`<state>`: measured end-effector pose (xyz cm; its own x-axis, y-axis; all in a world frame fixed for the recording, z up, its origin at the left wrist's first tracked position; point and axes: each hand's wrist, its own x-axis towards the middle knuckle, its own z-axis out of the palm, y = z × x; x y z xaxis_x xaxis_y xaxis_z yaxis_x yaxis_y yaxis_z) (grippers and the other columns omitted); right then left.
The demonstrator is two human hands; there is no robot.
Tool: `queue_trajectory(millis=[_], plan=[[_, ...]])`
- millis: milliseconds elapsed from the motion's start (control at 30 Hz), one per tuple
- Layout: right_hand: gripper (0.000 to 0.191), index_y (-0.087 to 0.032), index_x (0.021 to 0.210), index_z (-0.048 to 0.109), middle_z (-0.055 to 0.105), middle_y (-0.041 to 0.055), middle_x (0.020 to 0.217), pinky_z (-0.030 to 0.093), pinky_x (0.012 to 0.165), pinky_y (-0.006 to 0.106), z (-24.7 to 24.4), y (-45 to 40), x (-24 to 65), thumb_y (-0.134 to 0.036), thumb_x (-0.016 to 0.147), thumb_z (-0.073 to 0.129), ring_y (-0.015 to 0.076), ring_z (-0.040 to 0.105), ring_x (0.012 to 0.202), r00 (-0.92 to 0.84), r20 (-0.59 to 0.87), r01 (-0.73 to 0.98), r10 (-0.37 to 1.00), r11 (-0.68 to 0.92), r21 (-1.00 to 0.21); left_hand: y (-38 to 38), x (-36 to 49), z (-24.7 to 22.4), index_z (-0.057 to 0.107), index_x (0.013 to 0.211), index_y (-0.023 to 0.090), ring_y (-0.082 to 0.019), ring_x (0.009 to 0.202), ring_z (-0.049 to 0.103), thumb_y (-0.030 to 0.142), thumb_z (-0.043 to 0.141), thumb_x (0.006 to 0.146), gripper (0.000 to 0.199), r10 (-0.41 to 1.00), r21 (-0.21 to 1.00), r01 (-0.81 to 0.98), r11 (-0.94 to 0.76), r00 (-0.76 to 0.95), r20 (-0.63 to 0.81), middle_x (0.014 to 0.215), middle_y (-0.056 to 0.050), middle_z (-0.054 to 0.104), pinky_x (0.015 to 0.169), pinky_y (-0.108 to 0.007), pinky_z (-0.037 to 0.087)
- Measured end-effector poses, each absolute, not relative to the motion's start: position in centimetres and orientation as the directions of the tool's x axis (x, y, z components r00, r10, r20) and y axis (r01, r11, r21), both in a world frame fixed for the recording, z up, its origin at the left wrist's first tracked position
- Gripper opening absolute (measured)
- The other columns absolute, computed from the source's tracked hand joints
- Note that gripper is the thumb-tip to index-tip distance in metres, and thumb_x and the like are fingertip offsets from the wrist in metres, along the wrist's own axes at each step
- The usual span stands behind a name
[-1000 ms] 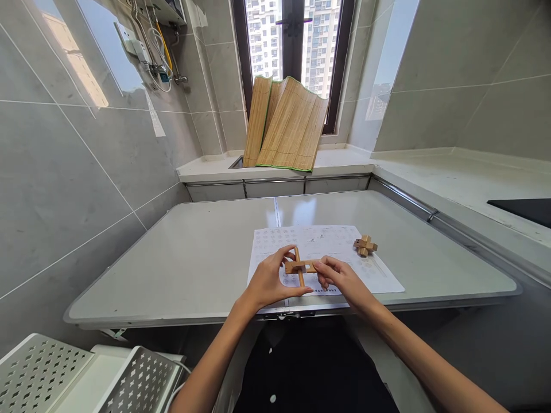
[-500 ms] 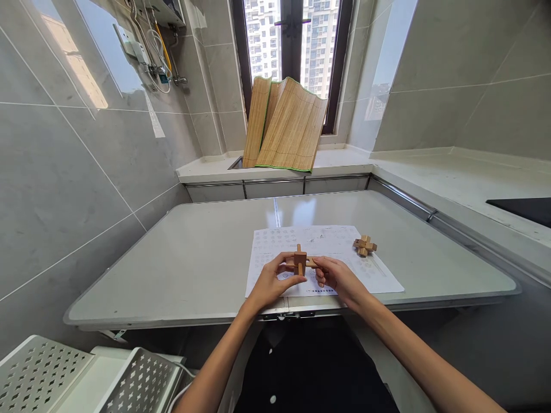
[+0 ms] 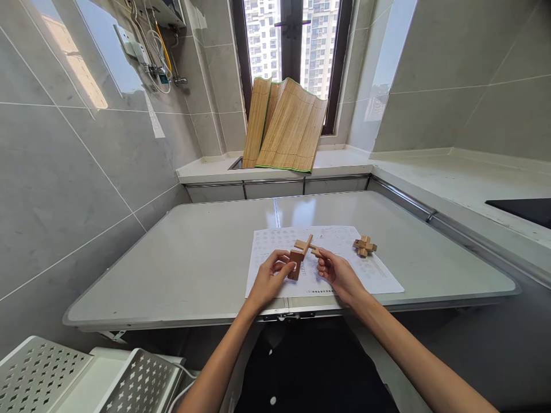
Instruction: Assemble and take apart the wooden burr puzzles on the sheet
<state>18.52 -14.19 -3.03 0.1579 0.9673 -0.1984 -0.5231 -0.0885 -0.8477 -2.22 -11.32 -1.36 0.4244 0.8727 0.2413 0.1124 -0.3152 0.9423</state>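
My left hand [image 3: 272, 273] is closed on a dark brown wooden puzzle block [image 3: 295, 265], thumb on its near face. A thin wooden rod [image 3: 307, 245] tilts up and away from the block. A lighter flat wooden piece [image 3: 305, 245] crosses by the rod; whether the parts interlock I cannot tell. Its right end lies between the fingertips of my right hand [image 3: 338, 274], which is pinched shut on it. Both hands are just above a printed sheet [image 3: 267, 238]. Right of them, an assembled wooden burr puzzle [image 3: 365, 246] rests at the sheet's edge.
The sheet lies on a pale folding table [image 3: 193, 252]. Behind it, a bamboo mat [image 3: 293, 126] leans by the window on a white ledge [image 3: 206, 171]. A counter [image 3: 430, 172] runs along the right. White perforated racks [image 3: 142, 381] stand low at the left.
The wooden puzzle has been turned in my hands: the rod, upright before, now slants up to the right, and the block's broad face shows. The burr puzzle has stayed put.
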Motion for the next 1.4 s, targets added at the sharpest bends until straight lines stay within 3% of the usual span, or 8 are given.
queue_trajectory(millis=[167,300,533,733,1000,1400], plan=[[0.036,-0.022,0.073,0.061,0.052,-0.0016,0.066,0.045,0.056,0.030,-4.4,-14.7,18.9,-0.053,0.081,0.076,0.0139,0.046,0.059,0.296,-0.015,-0.322,0.955,0.085,-0.943,-8.4,-3.6,-1.5,0.065,0.107,0.021,-0.016,0.078,0.066,0.049,0.060,0.093,0.032,0.924,0.843,0.384,-0.377,0.220,0.313,0.097,-0.004,0.070,0.074,-0.028,0.052],[0.041,-0.022,0.071,0.056,0.053,-0.0026,0.065,0.043,0.057,0.029,-4.8,-15.4,18.6,-0.058,0.085,0.072,0.0136,0.047,0.059,0.299,0.068,-0.216,0.952,0.136,-0.967,-5.2,-4.6,-1.4,0.068,0.108,0.019,-0.018,0.076,0.066,0.045,0.053,0.097,0.032,0.926,0.685,0.627,-0.372,0.203,0.318,0.097,-0.006,0.074,0.073,-0.029,0.052],[0.048,-0.023,0.070,0.054,0.053,-0.0034,0.061,0.042,0.055,0.029,-4.9,-15.5,18.2,-0.066,0.081,0.071,0.0137,0.048,0.055,0.288,0.091,-0.145,0.953,0.137,-0.980,-1.7,-4.9,-1.8,0.073,0.102,0.020,-0.026,0.092,0.068,0.035,0.055,0.096,0.024,0.933,0.550,0.759,-0.348,0.224,0.282,0.100,-0.010,0.076,0.078,-0.033,0.048],[0.047,-0.023,0.070,0.054,0.054,-0.0028,0.063,0.043,0.053,0.028,-5.0,-15.4,18.3,-0.064,0.081,0.072,0.0135,0.048,0.055,0.296,0.086,-0.182,0.951,0.145,-0.973,-0.9,-4.7,-1.9,0.076,0.101,0.022,-0.028,0.094,0.066,0.036,0.056,0.096,0.024,0.939,0.461,0.824,-0.331,0.239,0.247,0.104,-0.010,0.076,0.078,-0.034,0.046],[0.045,-0.024,0.067,0.053,0.053,-0.0027,0.062,0.042,0.054,0.030,-4.4,-15.8,18.3,-0.062,0.080,0.073,0.0144,0.047,0.056,0.312,0.078,-0.227,0.947,0.154,-0.962,-0.1,-4.7,-2.4,0.078,0.103,0.021,-0.027,0.099,0.064,0.040,0.056,0.095,0.030,0.933,0.456,0.821,-0.344,0.244,0.265,0.108,-0.012,0.072,0.079,-0.033,0.048],[0.046,-0.024,0.069,0.054,0.054,-0.0020,0.063,0.043,0.055,0.030,-4.8,-15.7,18.4,-0.064,0.082,0.071,0.0150,0.048,0.057,0.313,0.088,-0.213,0.946,0.160,-0.964,0.6,-5.1,-2.3,0.077,0.091,0.018,-0.030,0.104,0.060,0.039,0.066,0.088,0.023,0.940,0.562,0.760,-0.325,0.197,0.278,0.098,-0.012,0.071,0.086,-0.037,0.047]])
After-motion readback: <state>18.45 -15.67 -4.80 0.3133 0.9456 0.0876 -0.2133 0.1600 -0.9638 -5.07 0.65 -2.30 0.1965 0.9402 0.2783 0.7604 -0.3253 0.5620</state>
